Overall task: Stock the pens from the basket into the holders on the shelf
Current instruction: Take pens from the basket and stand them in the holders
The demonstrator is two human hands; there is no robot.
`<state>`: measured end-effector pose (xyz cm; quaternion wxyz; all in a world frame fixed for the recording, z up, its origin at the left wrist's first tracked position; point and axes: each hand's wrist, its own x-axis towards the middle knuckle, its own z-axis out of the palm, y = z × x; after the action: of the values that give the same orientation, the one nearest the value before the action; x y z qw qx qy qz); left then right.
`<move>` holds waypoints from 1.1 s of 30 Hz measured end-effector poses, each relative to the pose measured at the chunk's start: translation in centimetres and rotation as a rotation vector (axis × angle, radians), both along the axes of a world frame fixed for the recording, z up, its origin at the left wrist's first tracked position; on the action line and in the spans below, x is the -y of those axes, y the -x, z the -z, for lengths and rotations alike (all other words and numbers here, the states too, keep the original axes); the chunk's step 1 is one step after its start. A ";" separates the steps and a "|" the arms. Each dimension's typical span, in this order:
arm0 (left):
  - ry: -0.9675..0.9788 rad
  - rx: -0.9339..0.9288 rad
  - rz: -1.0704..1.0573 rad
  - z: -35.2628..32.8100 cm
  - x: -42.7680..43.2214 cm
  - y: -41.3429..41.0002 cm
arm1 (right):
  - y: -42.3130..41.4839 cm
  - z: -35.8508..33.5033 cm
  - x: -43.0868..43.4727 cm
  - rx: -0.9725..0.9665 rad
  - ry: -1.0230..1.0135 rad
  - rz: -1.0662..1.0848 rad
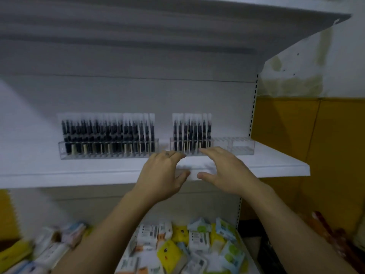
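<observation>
Two clear plastic pen holders stand on the white shelf. The left holder is packed with dark pens in clear sleeves. The right holder has pens only in its left half; its right slots are bare. My left hand and my right hand reach to the front of the right holder, fingers stretched toward its lower edge, thumbs spread. Neither hand holds a pen. The basket is not in view.
A lower shelf carries several small packaged items in white, yellow and blue. Another white shelf hangs overhead. A yellow-brown wall panel lies to the right of the rack.
</observation>
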<state>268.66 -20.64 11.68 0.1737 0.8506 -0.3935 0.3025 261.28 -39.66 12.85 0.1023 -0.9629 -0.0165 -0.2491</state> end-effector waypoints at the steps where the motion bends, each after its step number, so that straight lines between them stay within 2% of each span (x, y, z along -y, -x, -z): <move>1: -0.004 -0.015 0.005 0.8 -0.5 0.4 | 0.4 0.7 -0.6 -0.014 0.005 -0.007; 9: -0.097 -0.119 -0.029 8.5 -3.8 2.5 | 2.7 8.2 -3.5 -0.145 -0.024 -0.022; 13: -0.138 -0.252 -0.058 13.6 -5.1 3.0 | 2.7 14.0 -4.3 -0.319 -0.075 0.013; 28: -0.369 -0.715 -0.130 31.2 -7.1 4.5 | 2.6 32.9 -7.1 -0.697 -0.200 -0.019; 33: -0.366 -0.883 -0.167 35.8 -6.9 4.9 | 3.2 37.6 -8.8 -0.765 -0.293 -0.052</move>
<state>263.79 -13.78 -24.07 0.1467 0.9429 -0.2593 -0.1490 258.08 -30.90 -24.71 0.2433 -0.9606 0.0340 0.1298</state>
